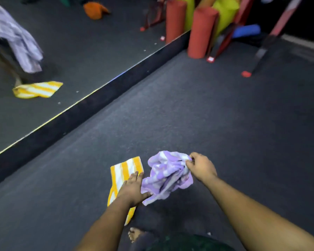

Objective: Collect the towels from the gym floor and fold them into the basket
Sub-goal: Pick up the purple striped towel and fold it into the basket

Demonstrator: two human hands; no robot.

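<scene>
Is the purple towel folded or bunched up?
Bunched up, not folded: the purple towel hangs crumpled from the right hand, which pinches its top edge.

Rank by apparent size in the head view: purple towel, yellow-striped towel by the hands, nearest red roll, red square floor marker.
1. Nearest red roll
2. Purple towel and yellow-striped towel: alike, the latter partly hidden by the left hand
3. Red floor marker

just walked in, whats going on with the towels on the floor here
A person is gathering towels off the dark gym floor. The right hand grips a bunched purple towel, lifted clear. The left hand reaches open-fingered over a yellow striped towel lying flat. A mirror runs alongside. No basket is visible.
</scene>
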